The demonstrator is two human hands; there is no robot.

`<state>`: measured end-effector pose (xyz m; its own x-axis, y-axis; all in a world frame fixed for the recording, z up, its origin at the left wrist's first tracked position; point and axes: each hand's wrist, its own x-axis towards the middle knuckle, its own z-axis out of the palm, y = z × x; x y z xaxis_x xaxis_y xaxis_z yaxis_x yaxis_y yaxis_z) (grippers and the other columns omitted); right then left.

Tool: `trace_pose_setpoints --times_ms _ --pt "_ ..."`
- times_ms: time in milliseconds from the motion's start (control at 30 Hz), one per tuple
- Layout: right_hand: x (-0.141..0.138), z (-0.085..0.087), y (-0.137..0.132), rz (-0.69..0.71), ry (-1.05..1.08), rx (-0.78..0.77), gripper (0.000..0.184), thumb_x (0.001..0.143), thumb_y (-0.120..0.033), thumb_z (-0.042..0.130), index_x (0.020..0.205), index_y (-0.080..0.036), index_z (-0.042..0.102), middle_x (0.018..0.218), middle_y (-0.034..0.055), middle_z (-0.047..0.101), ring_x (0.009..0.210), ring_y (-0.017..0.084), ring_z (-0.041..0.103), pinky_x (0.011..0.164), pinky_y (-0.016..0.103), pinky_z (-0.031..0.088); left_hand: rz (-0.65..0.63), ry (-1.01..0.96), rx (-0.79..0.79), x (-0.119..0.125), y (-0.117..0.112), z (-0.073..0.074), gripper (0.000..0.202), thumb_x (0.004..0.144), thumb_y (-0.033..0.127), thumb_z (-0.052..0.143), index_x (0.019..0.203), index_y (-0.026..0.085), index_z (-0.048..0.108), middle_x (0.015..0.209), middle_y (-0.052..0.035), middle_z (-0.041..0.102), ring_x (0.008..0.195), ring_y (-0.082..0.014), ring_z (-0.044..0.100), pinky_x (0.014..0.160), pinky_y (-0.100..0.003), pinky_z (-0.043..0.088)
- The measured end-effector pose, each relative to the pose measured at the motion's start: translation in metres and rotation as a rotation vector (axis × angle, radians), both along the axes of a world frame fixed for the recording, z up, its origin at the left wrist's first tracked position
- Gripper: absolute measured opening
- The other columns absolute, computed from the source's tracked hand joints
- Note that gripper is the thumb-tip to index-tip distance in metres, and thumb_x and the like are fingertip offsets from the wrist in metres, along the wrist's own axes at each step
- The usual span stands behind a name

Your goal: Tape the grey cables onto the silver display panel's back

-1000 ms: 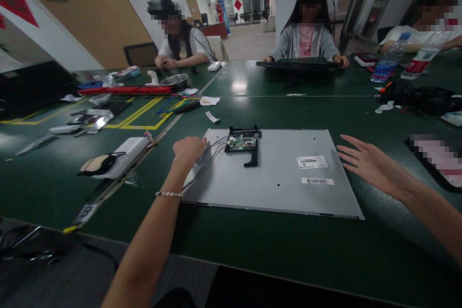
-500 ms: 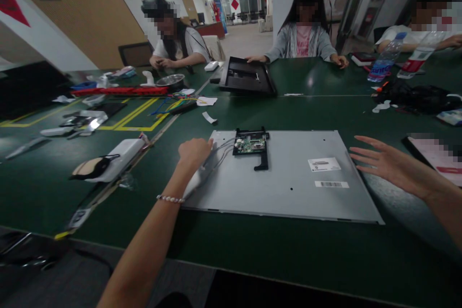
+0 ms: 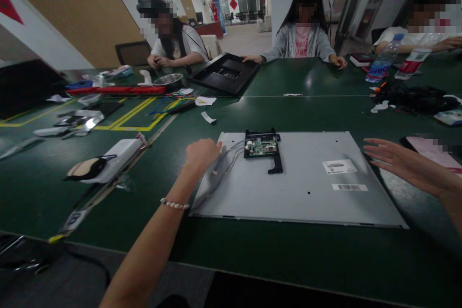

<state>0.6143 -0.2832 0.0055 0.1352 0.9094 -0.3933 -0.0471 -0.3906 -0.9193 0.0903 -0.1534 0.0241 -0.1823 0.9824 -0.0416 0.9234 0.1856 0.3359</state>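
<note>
A grey metal panel (image 3: pixel 299 187) lies flat on the green table (image 3: pixel 274 255) in front of me. A small green circuit board in a black bracket (image 3: pixel 262 147) sits near the panel's far edge, with thin wires (image 3: pixel 231 154) running left from it. My left hand (image 3: pixel 200 154), a bead bracelet on its wrist, rests curled on the panel's left far corner, right by the wires. My right hand (image 3: pixel 397 161) hovers with fingers spread just beyond the panel's right edge, holding nothing. Two barcode labels (image 3: pixel 341 173) are stuck on the panel's right part.
Three people sit across the table; one slides a black monitor shell (image 3: pixel 224 73). To the left lie a white device with a brown pad (image 3: pixel 104 161), yellow tape lines, a red strip (image 3: pixel 119 90), a metal bowl and loose parts. Water bottles (image 3: pixel 382 63) and black items stand far right.
The person opposite has lifted the black shell and moved it left, laying it down flat. My view has shifted slightly left; both my hands stay in nearly the same places by the panel.
</note>
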Motion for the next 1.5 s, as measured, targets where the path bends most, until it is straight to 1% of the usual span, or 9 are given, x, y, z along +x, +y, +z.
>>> trace_pose_setpoints --times_ms 67,133,333,467,567,733,1133,1300,1500 --pt "-0.004 0.003 0.001 -0.031 0.019 0.014 0.04 0.08 -0.048 0.064 0.119 -0.038 0.063 0.145 0.005 0.051 0.139 0.024 0.038 0.107 0.033 0.04 -0.036 0.153 0.021 0.008 -0.003 0.006 0.042 0.085 0.051 0.053 0.085 0.014 0.071 0.1 -0.0241 0.067 0.109 -0.0457 0.058 0.091 -0.055 0.042" --pt "-0.006 0.003 0.002 -0.035 0.059 0.019 0.044 0.081 -0.052 0.062 0.123 -0.038 0.061 0.144 0.0074 0.051 0.139 0.024 0.039 0.105 0.035 0.042 -0.1 0.153 0.059 0.013 -0.003 0.009 0.04 0.089 0.048 0.047 0.093 0.015 0.07 0.103 -0.021 0.068 0.107 -0.0389 0.061 0.091 -0.048 0.044" --pt "-0.003 -0.004 0.007 -0.041 0.137 0.016 0.051 0.081 -0.055 0.06 0.129 -0.037 0.058 0.143 0.0106 0.052 0.136 0.025 0.042 0.104 0.033 0.043 -0.06 -0.569 0.044 0.01 0.001 0.009 0.044 0.084 0.045 0.058 0.121 0.02 0.057 0.12 -0.0108 0.065 0.112 -0.0273 0.06 0.09 -0.037 0.049" --pt "-0.002 -0.004 0.006 -0.046 0.162 0.023 0.05 0.082 -0.053 0.06 0.129 -0.036 0.057 0.143 0.0114 0.051 0.136 0.024 0.042 0.103 0.032 0.044 0.049 -0.964 -0.047 -0.005 0.009 0.01 0.046 0.081 0.041 0.065 0.121 0.021 0.055 0.13 -0.013 0.058 0.118 -0.0258 0.058 0.092 -0.036 0.05" --pt "-0.002 -0.001 0.005 -0.05 0.154 0.02 0.048 0.082 -0.051 0.06 0.127 -0.034 0.058 0.143 0.0115 0.052 0.136 0.024 0.043 0.104 0.032 0.042 0.141 -1.113 -0.139 -0.016 0.017 0.013 0.045 0.086 0.038 0.059 0.126 0.019 0.053 0.12 -0.016 0.064 0.113 -0.0262 0.062 0.089 -0.037 0.052" --pt "-0.003 0.0 0.006 -0.052 0.155 0.021 0.049 0.082 -0.052 0.059 0.128 -0.035 0.057 0.143 0.0112 0.051 0.136 0.024 0.042 0.105 0.033 0.041 0.152 -1.157 -0.205 -0.02 0.02 0.018 0.042 0.091 0.034 0.047 0.131 0.02 0.052 0.102 -0.0123 0.07 0.102 -0.0245 0.067 0.08 -0.033 0.056" --pt "0.002 0.01 0.004 -0.14 0.107 0.006 0.053 0.077 -0.054 0.063 0.126 -0.035 0.056 0.15 0.0095 0.043 0.138 0.025 0.039 0.109 0.036 0.037 0.108 -1.148 -0.22 -0.002 0.014 0.018 0.046 0.092 0.033 0.05 0.136 0.018 0.05 0.113 -0.0146 0.069 0.106 -0.0243 0.066 0.082 -0.032 0.056" --pt "0.003 0.016 0.002 -0.161 0.093 0.008 0.049 0.076 -0.055 0.064 0.121 -0.035 0.059 0.149 0.0092 0.044 0.137 0.026 0.04 0.112 0.039 0.033 0.098 -1.204 -0.219 0.004 0.011 0.017 0.042 0.09 0.032 0.054 0.129 0.017 0.053 0.11 -0.0149 0.069 0.107 -0.0255 0.066 0.08 -0.033 0.057" --pt "0.016 0.009 0.005 -0.17 0.061 0.011 0.042 0.079 -0.054 0.063 0.116 -0.036 0.061 0.147 0.0069 0.047 0.135 0.026 0.043 0.111 0.038 0.035 0.095 -1.247 -0.208 0.012 0.009 0.014 0.031 0.088 0.029 0.057 0.116 0.017 0.059 0.112 -0.0149 0.067 0.107 -0.025 0.066 0.08 -0.034 0.058"
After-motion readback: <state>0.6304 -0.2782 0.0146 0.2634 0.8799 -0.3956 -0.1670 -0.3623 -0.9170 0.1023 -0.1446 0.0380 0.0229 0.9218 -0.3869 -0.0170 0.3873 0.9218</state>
